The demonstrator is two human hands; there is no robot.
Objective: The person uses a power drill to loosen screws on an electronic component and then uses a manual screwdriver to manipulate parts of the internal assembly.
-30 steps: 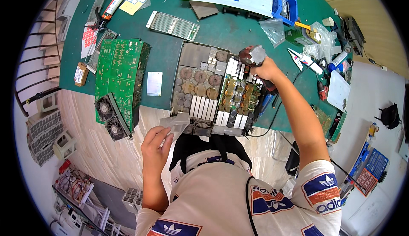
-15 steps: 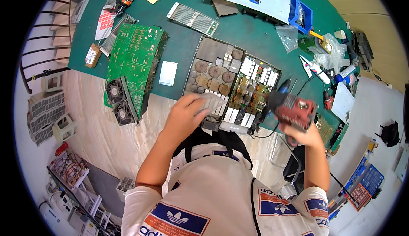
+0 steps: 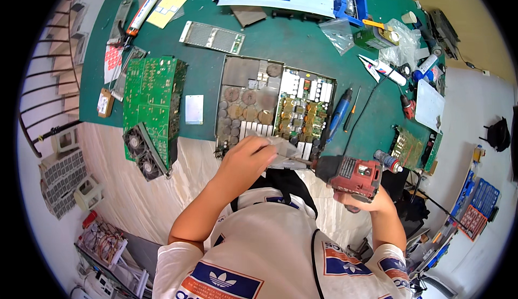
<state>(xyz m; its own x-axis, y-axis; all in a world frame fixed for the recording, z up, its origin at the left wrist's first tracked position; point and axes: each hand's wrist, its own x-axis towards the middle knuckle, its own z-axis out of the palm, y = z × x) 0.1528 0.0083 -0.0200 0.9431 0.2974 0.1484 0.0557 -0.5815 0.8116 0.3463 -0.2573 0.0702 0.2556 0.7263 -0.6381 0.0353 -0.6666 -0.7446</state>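
Note:
My left hand (image 3: 250, 159) is closed on a thin, translucent plastic piece (image 3: 287, 150), possibly a bag, above the near edge of an opened electronics unit (image 3: 250, 72). In my right hand (image 3: 362, 202) is a red and black cordless drill (image 3: 353, 174), lying sideways with its bit end pointing left. That tip comes up against the plastic piece; whether they touch I cannot tell. The unit shows brown coils and grey cylinders on its left half, and a circuit board (image 3: 302, 110) with white blocks on its right half. My left fingertips are partly hidden.
A green circuit board (image 3: 154, 94) with two black fans (image 3: 141, 150) stands left on the green bench (image 3: 199, 72). Between it and the unit lies a white card (image 3: 195, 109). Right of the unit are a blue pen-like tool (image 3: 340, 113), a screwdriver (image 3: 352, 107) and a spray can (image 3: 388, 160).
The drill has swung down and left, its tip meeting the plastic piece. My left hand has shifted slightly right relative to the unit, still holding the piece. The whole view has shifted.

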